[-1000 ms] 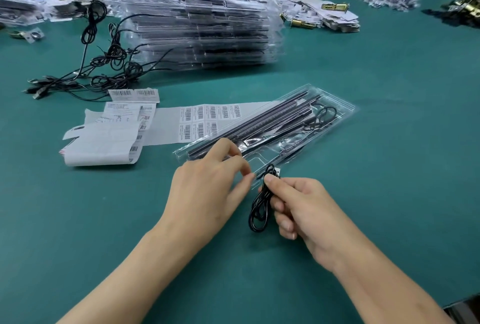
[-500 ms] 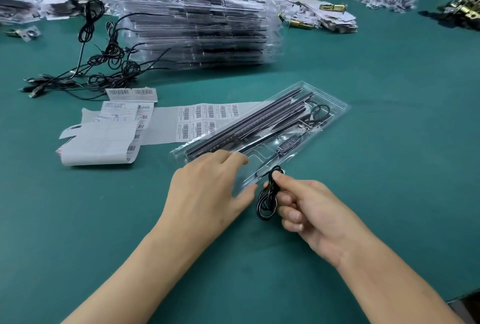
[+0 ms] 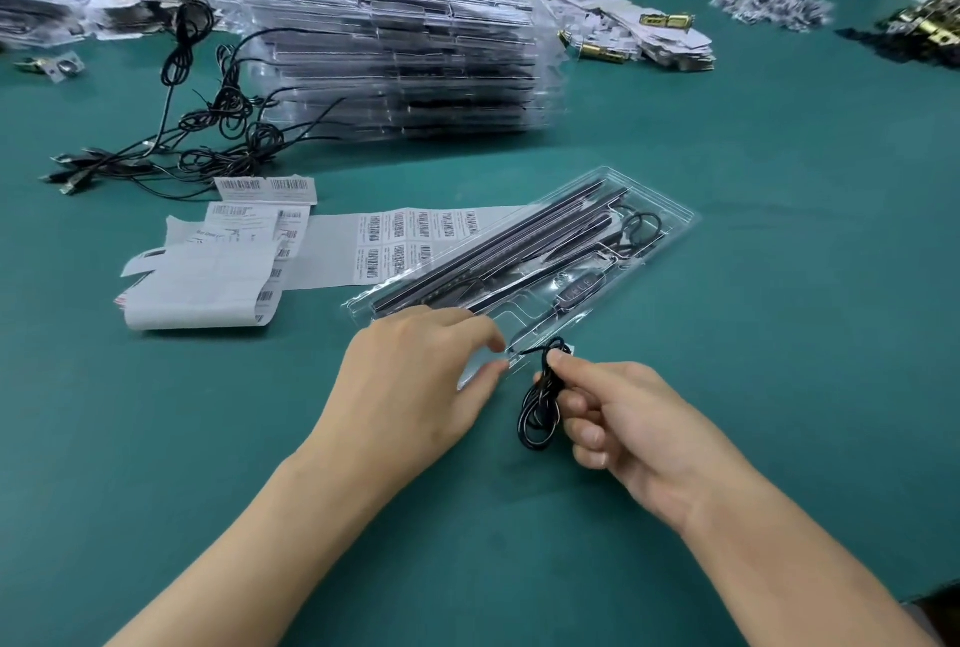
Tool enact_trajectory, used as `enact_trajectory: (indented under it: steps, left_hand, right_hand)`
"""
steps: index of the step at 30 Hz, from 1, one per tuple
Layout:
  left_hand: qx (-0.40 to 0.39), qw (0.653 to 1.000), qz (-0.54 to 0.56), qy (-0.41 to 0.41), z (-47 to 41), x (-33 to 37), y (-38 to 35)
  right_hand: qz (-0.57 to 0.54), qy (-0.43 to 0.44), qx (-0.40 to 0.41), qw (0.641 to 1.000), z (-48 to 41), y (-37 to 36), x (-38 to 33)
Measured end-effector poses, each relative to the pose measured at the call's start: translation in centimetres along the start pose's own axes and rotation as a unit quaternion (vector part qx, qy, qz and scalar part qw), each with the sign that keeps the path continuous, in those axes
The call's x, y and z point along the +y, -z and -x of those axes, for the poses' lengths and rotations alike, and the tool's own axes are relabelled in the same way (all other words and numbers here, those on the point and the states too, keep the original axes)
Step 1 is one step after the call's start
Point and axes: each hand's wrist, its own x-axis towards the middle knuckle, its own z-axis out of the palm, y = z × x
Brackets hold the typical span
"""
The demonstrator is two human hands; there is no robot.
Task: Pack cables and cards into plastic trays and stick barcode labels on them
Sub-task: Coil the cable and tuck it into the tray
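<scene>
Green table [image 3: 779,334], right hand [image 3: 623,433] pinching cable [image 3: 536,420] — beside tray [image 3: 672,223]

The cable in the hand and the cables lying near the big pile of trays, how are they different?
The coiled cable is wound into one small bundle; the loose cables sprawl in a wide tangle. The coiled cable is pinched in the right hand beside the near end of the tray; the loose cables lie untouched on the table by the stack of trays. Both are thin and black.
</scene>
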Motion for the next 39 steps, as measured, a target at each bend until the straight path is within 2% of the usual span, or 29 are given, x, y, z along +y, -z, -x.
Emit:
enact_trajectory:
  steps: [10, 14, 21, 25, 29, 34, 39]
  left_hand:
    - [-0.015, 0.998, -0.052, 0.022, 0.0, 1.5, -0.2]
    - [0.002, 0.999, -0.034, 0.033, 0.0, 1.4, -0.1]
    - [0.028, 0.998, -0.054, 0.018, 0.2, 2.1, -0.2]
    - [0.013, 0.996, -0.089, 0.014, 0.3, 2.4, -0.3]
    - [0.009, 0.998, -0.065, 0.016, 0.4, 2.0, -0.3]
    - [-0.015, 0.998, -0.045, 0.048, 0.6, 1.5, -0.4]
    - [-0.023, 0.997, -0.010, 0.074, 0.2, 1.4, -0.2]
  right_hand:
    - [0.145, 0.045, 0.056, 0.987, 0.1, -0.6, 0.3]
    - [0.174, 0.066, 0.080, 0.979, -0.2, -0.8, -0.1]
    - [0.070, 0.070, 0.061, 0.993, -0.2, -1.4, -0.7]
    - [0.081, 0.094, 0.074, 0.989, 0.0, -1.6, 0.0]
    - [0.081, 0.124, 0.069, 0.987, 0.1, -1.8, 0.3]
    - [0.054, 0.112, 0.050, 0.991, 0.0, -2.0, -0.1]
    - [0.075, 0.101, 0.073, 0.989, -0.1, -1.7, 0.2]
